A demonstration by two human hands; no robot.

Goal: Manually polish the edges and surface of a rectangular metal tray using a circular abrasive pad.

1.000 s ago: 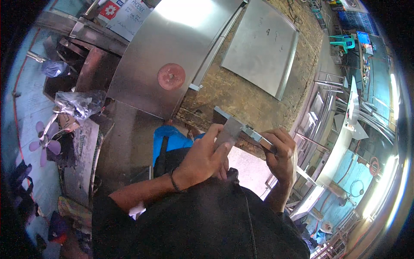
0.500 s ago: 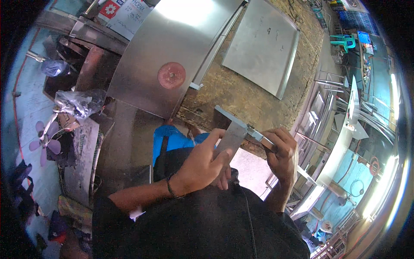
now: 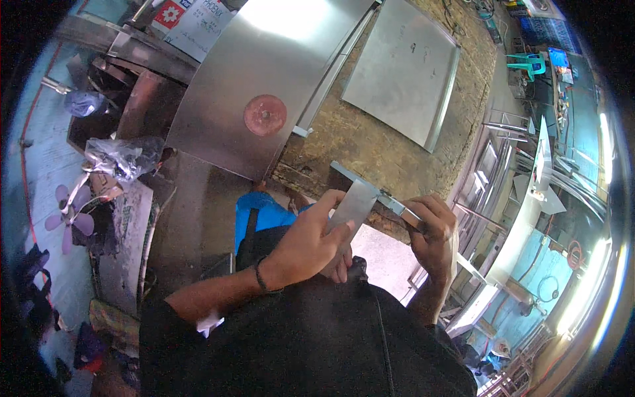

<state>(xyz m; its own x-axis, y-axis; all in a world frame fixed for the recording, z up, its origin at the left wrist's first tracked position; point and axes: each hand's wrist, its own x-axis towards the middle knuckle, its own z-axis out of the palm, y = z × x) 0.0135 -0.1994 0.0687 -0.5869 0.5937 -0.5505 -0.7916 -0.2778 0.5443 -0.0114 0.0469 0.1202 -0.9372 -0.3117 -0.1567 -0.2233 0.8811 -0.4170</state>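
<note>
My left hand is closed around a flat grey metal piece, thumb on its face and fingers behind it. The piece is tilted, its upper end pointing away from me. A narrow metal bar lies against that upper end and runs down to the right. My right hand pinches the bar's near right end between thumb and fingers. A small fitting shows where bar and piece meet; I cannot make out its kind. Both hands are in front of my body, just short of the workbench edge.
A worn wooden workbench stands ahead. On it lie a shallow metal panel and a larger metal sheet bearing a red disc. A purple fan is at the left; metal lengths and frames lean at the right.
The metal piece and my left hand have shifted very slightly. My right hand stays nearly in place, still gripping the bar.
</note>
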